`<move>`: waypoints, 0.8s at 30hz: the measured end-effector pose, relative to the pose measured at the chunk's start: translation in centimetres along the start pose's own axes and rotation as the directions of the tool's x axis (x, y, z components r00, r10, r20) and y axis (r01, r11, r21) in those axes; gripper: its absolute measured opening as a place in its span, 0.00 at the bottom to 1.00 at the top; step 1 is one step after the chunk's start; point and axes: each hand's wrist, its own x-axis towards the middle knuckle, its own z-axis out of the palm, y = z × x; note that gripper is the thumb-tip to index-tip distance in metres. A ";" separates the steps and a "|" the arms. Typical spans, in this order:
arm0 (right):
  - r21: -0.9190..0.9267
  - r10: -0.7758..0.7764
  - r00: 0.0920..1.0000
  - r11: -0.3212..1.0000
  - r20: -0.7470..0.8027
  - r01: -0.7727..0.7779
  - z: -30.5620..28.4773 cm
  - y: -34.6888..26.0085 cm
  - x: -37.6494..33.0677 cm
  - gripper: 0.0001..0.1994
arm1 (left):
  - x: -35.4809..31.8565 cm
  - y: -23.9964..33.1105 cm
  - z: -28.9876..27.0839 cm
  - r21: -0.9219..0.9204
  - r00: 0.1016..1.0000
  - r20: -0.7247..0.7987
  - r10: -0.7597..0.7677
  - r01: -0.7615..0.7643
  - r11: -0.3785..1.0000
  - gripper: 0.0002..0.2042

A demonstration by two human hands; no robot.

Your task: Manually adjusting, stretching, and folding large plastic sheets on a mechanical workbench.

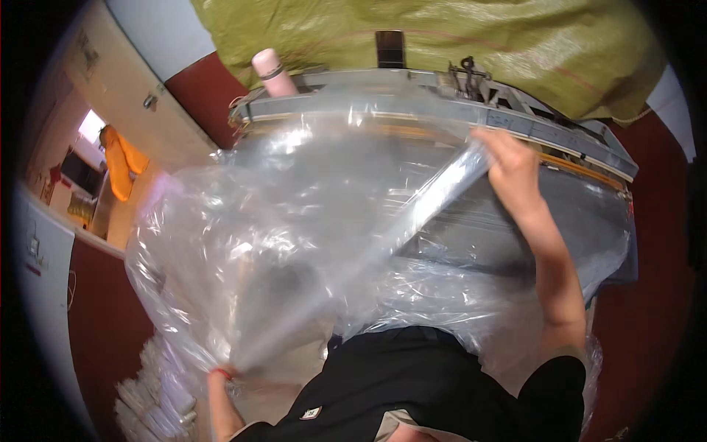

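Across the bench lies a big, loose sheet of clear plastic film [199,221], shiny and wrinkled, and a taut band of it runs slantwise between my hands. My right hand [509,168] is closed on the upper end of this band, near the far side of the bench. Down at the lower left, my left hand [224,370], with a red-orange band at the wrist, grips the other end where the film gathers. Its fingers are mostly hidden and blurred. Under the film shows a dark grey surface [471,236].
A grey metal rail [515,125] spans the bench's far edge, with a dark metal fitting [469,77] on it. A pink bottle [274,74] stands at its left end. Behind hangs a yellow-green woven sheet [471,33]. Bundled clear plastic [151,394] lies lower left, below an open door [136,88].
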 end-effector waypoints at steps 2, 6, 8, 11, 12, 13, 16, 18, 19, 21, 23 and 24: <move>0.194 0.148 0.980 0.966 0.134 -0.173 -0.8 0.6 -2.9 0.17 | 0.1 1.9 -0.1 -0.133 0.978 0.077 0.192 -0.181 0.975 0.17; 0.335 0.185 0.972 0.915 0.143 -0.224 -4.1 2.1 -5.5 0.16 | 0.1 2.6 -4.8 -0.289 0.951 0.048 0.305 -0.279 0.916 0.15; 0.316 0.187 0.976 0.924 0.115 -0.215 -5.2 2.2 -6.8 0.16 | -5.3 4.5 -22.1 -0.318 0.942 -0.291 0.170 -0.263 0.911 0.07; 0.237 0.163 0.984 0.955 0.074 -0.177 -6.0 0.5 -8.3 0.16 | -10.6 11.6 -38.8 -0.294 0.497 -0.860 0.112 -0.663 0.689 0.05; 0.169 0.147 0.988 0.973 0.058 -0.154 -6.5 0.6 -9.3 0.16 | -11.4 14.9 -42.8 -0.336 0.399 -0.913 0.086 -0.855 0.396 0.04; 0.104 0.127 0.991 0.986 0.041 -0.131 -7.3 0.7 -10.2 0.17 | -12.6 17.3 -46.5 -0.284 0.343 -0.911 0.230 -0.925 0.253 0.06; 0.012 0.043 0.999 0.999 0.010 -0.043 -8.9 0.6 -12.3 0.17 | -14.3 26.2 -54.0 0.085 -0.041 -0.840 0.541 -0.995 0.056 0.16; -0.024 -0.032 1.000 0.999 0.001 0.032 -10.0 0.1 -13.3 0.16 | -13.9 32.9 -56.5 0.269 -0.206 -0.784 0.585 -0.963 0.022 0.25; -0.047 -0.018 1.000 0.999 -0.002 0.018 -10.4 -0.1 -13.9 0.16 | -13.6 36.2 -57.4 0.326 -0.249 -0.764 0.595 -0.945 0.022 0.30; -0.085 -0.085 0.996 0.993 -0.011 0.084 -11.2 -0.6 -14.9 0.16 | -12.6 42.3 -58.9 0.287 -0.297 -0.747 0.595 -0.951 -0.113 0.36; -0.117 -0.060 0.998 0.991 -0.007 0.058 -12.0 -0.6 -15.9 0.16 | -13.9 46.7 -60.7 0.004 -0.232 -0.656 0.718 -0.952 -0.305 0.31; -0.131 -0.061 0.998 0.990 0.001 0.060 -12.4 -0.6 -16.4 0.15 | -14.6 48.0 -61.2 -0.309 -0.182 -0.530 0.828 -0.868 -0.389 0.27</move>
